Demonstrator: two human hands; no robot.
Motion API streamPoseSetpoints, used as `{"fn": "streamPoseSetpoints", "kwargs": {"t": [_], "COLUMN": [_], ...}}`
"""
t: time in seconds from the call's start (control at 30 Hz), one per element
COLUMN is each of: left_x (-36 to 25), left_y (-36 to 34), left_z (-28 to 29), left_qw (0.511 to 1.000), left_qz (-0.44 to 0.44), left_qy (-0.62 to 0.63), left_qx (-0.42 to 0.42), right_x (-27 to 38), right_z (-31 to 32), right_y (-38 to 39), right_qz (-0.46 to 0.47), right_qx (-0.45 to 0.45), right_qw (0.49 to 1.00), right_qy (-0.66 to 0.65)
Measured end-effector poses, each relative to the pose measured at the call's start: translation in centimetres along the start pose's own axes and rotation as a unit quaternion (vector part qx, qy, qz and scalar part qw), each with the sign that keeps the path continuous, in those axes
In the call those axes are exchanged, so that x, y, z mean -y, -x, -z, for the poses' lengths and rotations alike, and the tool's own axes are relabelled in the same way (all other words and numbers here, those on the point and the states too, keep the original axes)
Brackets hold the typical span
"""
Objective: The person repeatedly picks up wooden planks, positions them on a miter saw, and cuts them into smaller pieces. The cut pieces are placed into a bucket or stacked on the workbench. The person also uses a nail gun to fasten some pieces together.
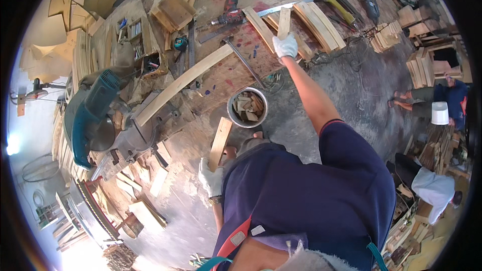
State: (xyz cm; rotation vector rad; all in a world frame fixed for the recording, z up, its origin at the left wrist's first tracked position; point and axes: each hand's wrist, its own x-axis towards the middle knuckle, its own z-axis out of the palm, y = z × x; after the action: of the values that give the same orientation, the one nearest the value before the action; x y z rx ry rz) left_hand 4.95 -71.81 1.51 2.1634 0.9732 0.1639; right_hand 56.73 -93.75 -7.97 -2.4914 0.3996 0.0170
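My left hand [211,176], in a white glove, is low by my left leg, closed around the lower end of a short wooden strip [221,139] that points upward. Stretched out to the table's edge, my right hand [285,46], also gloved, grips a short piece of wood [284,22] by its near end. Longer wooden slats [259,31] lie to its left, and a stack of slats [318,26] lies to its right. Below, on the floor, stands a bucket [231,104] holding wood offcuts [248,107].
A teal mitre saw [80,120] stands at left, with a long board [186,83] reaching from it onto the worktable [221,74]. A metal bar clamp [246,62], cordless drill [231,9] and yellow-green power tool [334,4] lie about. Two people are at far right.
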Motion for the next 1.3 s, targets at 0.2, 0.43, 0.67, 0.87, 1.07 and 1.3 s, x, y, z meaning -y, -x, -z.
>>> {"fn": "streamPoseSetpoints", "kwargs": {"t": [0.2, 0.43, 0.67, 0.87, 1.07, 1.3], "left_x": [-1.3, -1.7, -1.5, -1.1, -0.6, -0.5], "left_y": [0.9, 1.5, 1.9, 3.0, 4.4, 3.8], "left_z": [-1.1, -1.8, -1.7, -1.2, -0.6, -0.9], "left_qw": [1.0, 1.0, 1.0, 1.0, 0.998, 0.998], "left_qz": [-0.01, 0.004, -0.017, 0.008, 0.042, 0.021], "left_qy": [0.019, -0.013, -0.018, 0.001, -0.023, -0.039], "left_qx": [-0.006, 0.006, 0.005, -0.012, -0.036, -0.049], "right_x": [-6.7, -7.3, -7.3, -8.9, -6.8, -0.1], "right_z": [6.4, 5.9, 4.8, 5.7, 7.6, 2.8], "right_y": [-2.0, -3.1, -4.1, -7.3, -6.8, -2.1], "right_qz": [0.278, 0.243, 0.231, 0.2, 0.121, 0.309], "right_qx": [0.006, 0.046, 0.002, -0.038, -0.02, -0.07], "right_qw": [0.956, 0.945, 0.933, 0.939, 0.935, 0.921], "right_qy": [0.096, 0.213, 0.277, 0.278, 0.332, 0.227]}}
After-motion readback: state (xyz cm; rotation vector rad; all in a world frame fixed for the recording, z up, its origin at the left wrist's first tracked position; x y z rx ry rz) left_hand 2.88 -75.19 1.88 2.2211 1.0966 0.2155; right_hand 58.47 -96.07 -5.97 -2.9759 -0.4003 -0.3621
